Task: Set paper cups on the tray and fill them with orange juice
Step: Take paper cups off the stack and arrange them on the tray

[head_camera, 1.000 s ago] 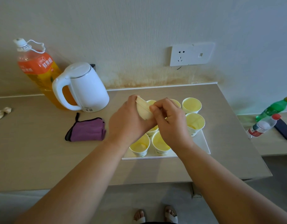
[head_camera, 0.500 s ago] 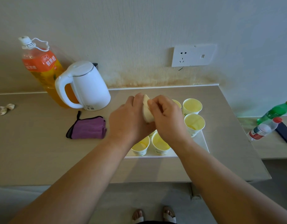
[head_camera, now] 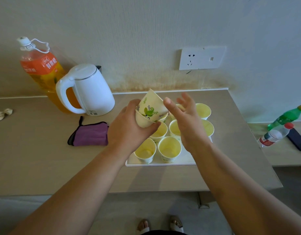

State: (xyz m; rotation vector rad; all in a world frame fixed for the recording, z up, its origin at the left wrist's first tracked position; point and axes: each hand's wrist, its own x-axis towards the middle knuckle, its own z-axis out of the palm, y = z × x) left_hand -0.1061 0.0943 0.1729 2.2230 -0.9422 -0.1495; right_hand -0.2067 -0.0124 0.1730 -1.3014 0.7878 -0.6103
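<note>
far left, the orange juice bottle [head_camera: 41, 70] stands capped behind the white kettle [head_camera: 88, 89], well apart from my hands. my left hand [head_camera: 127, 131] is curled round a nested stack of paper cups [head_camera: 149, 111], held above the left side of the tray. the stack's long axis tilts up and away toward the wall. my right hand [head_camera: 185, 119] hangs just right of it, fingers spread, holding nothing, thumb beside the upper cup; whether it touches i cannot tell. i judge it the nearer hand to pull one free. below, the tray [head_camera: 163, 162] carries upright cups [head_camera: 170, 147], none looking filled.
</note>
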